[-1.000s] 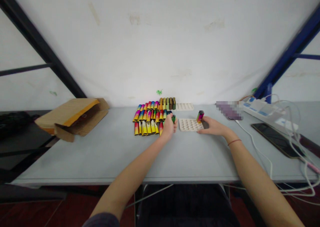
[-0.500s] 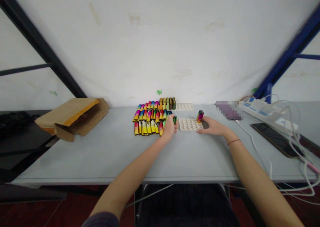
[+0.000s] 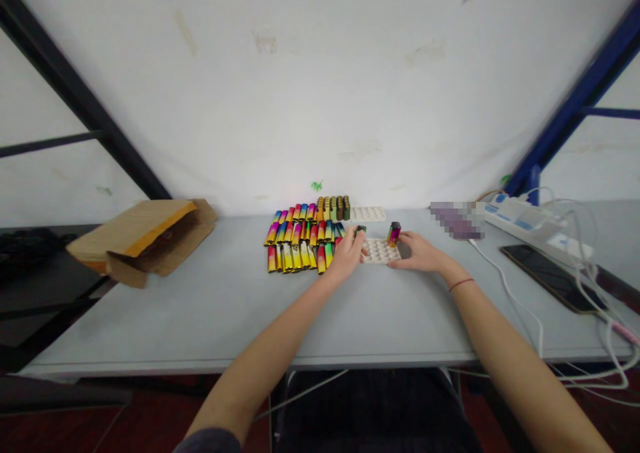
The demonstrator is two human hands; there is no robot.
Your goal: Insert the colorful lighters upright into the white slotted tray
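left hand (image 3: 349, 256) moved to white tray (image 3: 381, 253), lighter (image 3: 361, 229) mostly hidden

Packed lighters (image 3: 295, 246) hem the left hand (image 3: 346, 256) on its left.

Head-worn view, angled down at the lighters (image 3: 300, 243)

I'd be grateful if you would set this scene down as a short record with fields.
Left hand: holds a dark-topped lighter at the edge of the white tray with round wells.
Right hand: fingers against a rainbow lighter standing upright at the tray.
Things: rows of rainbow lighters lying flat; upright lighters; second white tray.
Rest: open cardboard box; power strip; smartphone; grey table.
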